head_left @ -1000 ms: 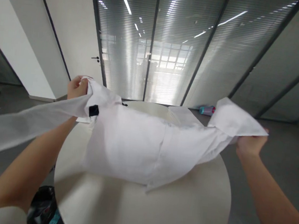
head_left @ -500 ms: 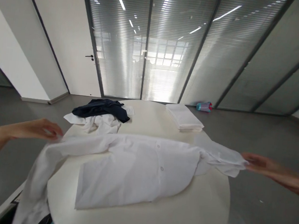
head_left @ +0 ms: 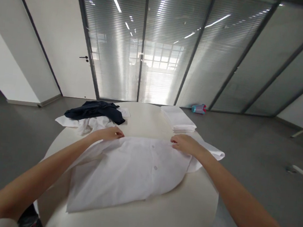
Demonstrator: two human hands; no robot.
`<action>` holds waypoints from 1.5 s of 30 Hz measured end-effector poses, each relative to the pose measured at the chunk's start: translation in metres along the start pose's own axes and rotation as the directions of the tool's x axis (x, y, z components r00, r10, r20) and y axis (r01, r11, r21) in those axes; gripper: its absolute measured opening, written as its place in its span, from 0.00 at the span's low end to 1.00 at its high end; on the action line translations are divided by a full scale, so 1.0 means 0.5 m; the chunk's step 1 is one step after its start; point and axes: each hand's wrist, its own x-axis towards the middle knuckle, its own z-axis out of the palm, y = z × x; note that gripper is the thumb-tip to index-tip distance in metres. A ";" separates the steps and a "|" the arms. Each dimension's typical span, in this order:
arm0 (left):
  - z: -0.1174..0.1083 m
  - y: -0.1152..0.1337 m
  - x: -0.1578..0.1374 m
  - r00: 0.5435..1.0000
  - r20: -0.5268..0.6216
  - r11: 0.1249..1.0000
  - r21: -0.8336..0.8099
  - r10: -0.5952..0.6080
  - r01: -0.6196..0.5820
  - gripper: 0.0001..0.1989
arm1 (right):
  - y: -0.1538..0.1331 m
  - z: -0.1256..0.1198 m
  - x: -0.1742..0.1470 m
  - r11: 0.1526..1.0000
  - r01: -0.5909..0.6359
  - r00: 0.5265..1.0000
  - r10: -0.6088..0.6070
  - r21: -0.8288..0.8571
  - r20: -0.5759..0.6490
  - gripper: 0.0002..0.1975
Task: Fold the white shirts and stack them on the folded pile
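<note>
A white button-up shirt lies spread across the round table, folded so that its far edge runs straight, with two buttons showing near the middle. My left hand has its fingers curled on that far edge, left of the buttons. Opposite it, my right hand pinches the same edge to the right of the buttons. One sleeve sticks out beyond my right wrist. The other sleeve side is largely covered by my left forearm.
The round white table carries a neat stack of folded white cloth at the back right. A dark navy garment lies over crumpled white cloth at the back left. A blue and pink object rests on the floor by the glass wall.
Both my hands have moved inward from the outstretched sleeves to the shirt's far edge. The sleeves are released, and the right one now lies folded back on the table's side.
</note>
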 end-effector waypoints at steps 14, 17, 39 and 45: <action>0.031 0.036 -0.060 0.949 0.315 0.985 -0.155 -0.020 0.072 0.25 | -0.011 -0.037 -0.085 0.871 0.012 0.999 0.008 0.491 -0.038 0.19; 0.048 0.056 -0.063 0.940 0.341 0.997 -0.084 0.029 0.000 0.24 | -0.018 -0.011 -0.040 0.912 -0.038 0.992 -0.013 0.409 0.122 0.18; 0.017 0.142 -0.256 0.989 0.093 0.992 -0.041 -0.117 0.121 0.19 | -0.105 -0.021 -0.119 0.883 -0.045 0.924 -0.141 0.466 0.356 0.17; 0.052 0.168 -0.281 0.969 0.228 0.995 -0.020 -0.090 0.097 0.24 | -0.137 0.024 -0.098 0.925 -0.144 0.963 0.048 0.353 0.267 0.14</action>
